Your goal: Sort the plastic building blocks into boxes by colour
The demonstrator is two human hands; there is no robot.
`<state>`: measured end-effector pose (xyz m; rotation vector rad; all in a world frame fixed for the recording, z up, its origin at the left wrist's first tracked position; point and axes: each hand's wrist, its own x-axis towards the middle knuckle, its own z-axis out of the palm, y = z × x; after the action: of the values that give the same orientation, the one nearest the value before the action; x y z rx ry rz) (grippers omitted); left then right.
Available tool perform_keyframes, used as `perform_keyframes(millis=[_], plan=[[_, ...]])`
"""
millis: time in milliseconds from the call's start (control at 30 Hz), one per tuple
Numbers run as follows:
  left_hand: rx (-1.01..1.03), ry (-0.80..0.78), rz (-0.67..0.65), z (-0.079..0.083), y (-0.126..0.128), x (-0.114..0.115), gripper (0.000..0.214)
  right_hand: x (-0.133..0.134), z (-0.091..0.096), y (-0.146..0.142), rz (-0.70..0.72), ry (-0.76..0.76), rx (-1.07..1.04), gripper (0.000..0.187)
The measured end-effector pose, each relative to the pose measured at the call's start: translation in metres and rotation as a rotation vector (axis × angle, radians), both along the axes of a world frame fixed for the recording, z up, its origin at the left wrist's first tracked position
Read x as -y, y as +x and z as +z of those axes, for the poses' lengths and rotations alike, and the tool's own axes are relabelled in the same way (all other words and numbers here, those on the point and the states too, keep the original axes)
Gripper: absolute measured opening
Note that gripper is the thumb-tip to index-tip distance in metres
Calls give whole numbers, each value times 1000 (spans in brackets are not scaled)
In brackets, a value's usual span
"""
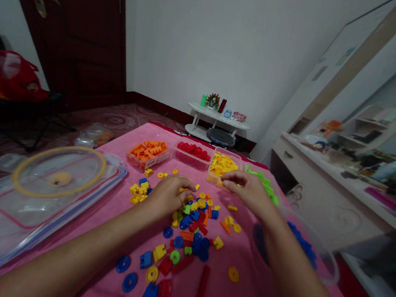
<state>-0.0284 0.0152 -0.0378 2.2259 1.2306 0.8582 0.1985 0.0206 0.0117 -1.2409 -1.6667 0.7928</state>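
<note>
My left hand (171, 194) reaches over the heap of mixed toy building pieces (194, 210), its fingers curled down at the heap's far left part. Yellow pieces show beside its fingertips; what lies inside the fingers is hidden. Above the near right edge of the clear box of yellow pieces (223, 164) is my right hand (249, 186). Its fingers stretch leftward with the thumb apart, and I see nothing held in them. A small cluster of yellow blocks (138, 191) lies left of my left hand.
Clear boxes hold orange pieces (149, 150), red pieces (192, 151), green pieces (263, 183) and blue pieces (301, 243). Loose rings and blocks lie scattered on the pink cloth (96, 285). Stacked clear lids (34, 206) occupy the left side. A white dresser (335, 202) stands at right.
</note>
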Motion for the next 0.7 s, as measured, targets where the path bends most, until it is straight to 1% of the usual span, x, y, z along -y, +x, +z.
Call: perform_keyframes(millis=[67, 167, 233, 300, 367, 467, 567, 700], plan=[[-44, -40, -6, -1, -3, -4, 25, 7, -18, -10, 51, 5, 95, 12], [-120, -112, -79, -1, -7, -6, 24, 12, -42, -20, 117, -18, 176, 21], [-169, -125, -153, -2, -10, -6, 26, 15, -53, -26, 192, -10, 206, 29], [-218, -103, -211, -4, -12, -4, 30, 17, -61, -31, 255, 31, 256, 37], [-269, -86, -237, -4, -14, -2, 32, 20, -64, -35, 271, 74, 351, 41], [-343, -82, -228, -3, -16, 2, 33, 23, -62, -37, 230, 101, 540, 38], [-414, -75, -228, -1, -15, 7, 32, 27, -57, -36, 200, 70, 685, 35], [-478, -31, -227, 1, -12, 11, 27, 30, -55, -35, 164, 2, 751, 32]])
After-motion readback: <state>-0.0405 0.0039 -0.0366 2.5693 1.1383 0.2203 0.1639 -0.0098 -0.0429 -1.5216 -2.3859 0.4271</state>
